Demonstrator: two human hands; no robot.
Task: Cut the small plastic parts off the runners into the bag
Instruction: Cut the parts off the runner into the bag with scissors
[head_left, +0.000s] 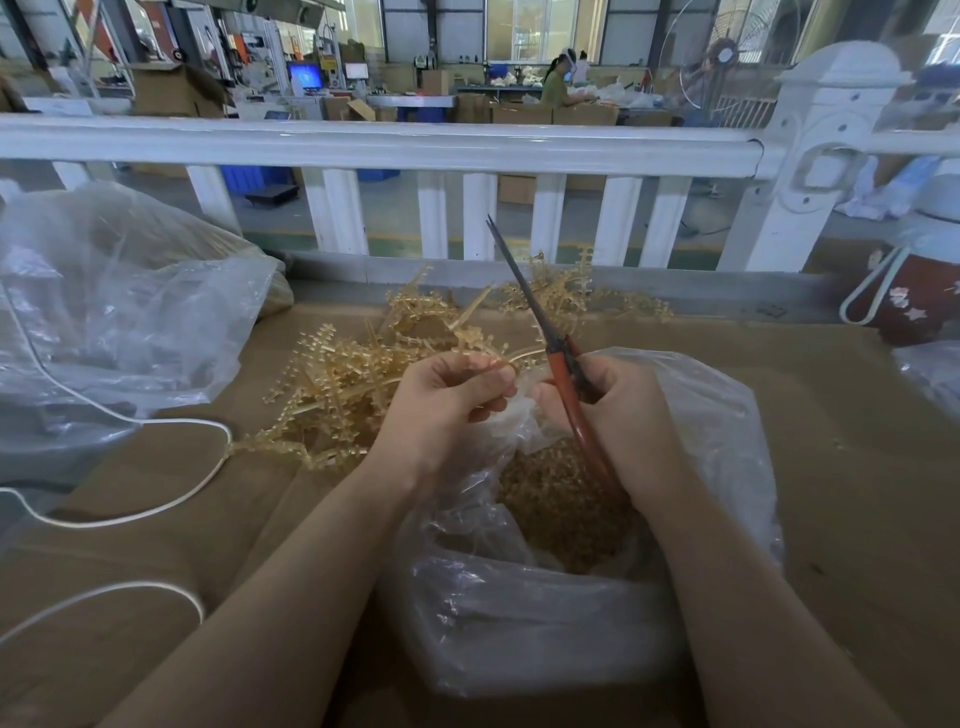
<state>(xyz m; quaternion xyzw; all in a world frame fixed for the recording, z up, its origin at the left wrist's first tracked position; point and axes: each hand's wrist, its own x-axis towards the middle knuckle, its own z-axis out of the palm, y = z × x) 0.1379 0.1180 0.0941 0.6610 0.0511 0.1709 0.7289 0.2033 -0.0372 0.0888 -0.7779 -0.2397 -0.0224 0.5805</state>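
Factory floor in the background, white railing (374, 148) running across just beyond the work surface. Surface is brown cardboard (857, 467) laid flat under both forearms.

Left hand (447, 400): fingers curled, pinching one yellowish runner (470, 332) between thumb and fingertips. Runner sticks up and away from the hand, small parts visible along its stem.

Right hand (618, 415): wrapped around the red handles of the scissors (558, 358). Blades point up and away, tips nearly together, so they read as closed or almost closed. Blade sits just right of the held runner; can't tell if it touches.

Clear plastic bag (717, 426) sits directly under and between both hands, mouth open upward. Inside it, a heap of cut parts (561, 509), same yellowish colour, below the right wrist. Left fingers look to be touching the bag's rim film, but it's hard to tell.

Pile of uncut runners (343, 379) lies on the cardboard just beyond and to the left of the left hand, some reaching past the scissor blades toward the railing.

Further left of the left hand: a larger clear bag (119, 312), crumpled, with more yellowish material showing near its far edge. White cord (171, 499) loops over the cardboard left of the left forearm.

Far right of the right hand: a dark red bottle (914, 301) with a white strap, partly cut off by the frame edge.
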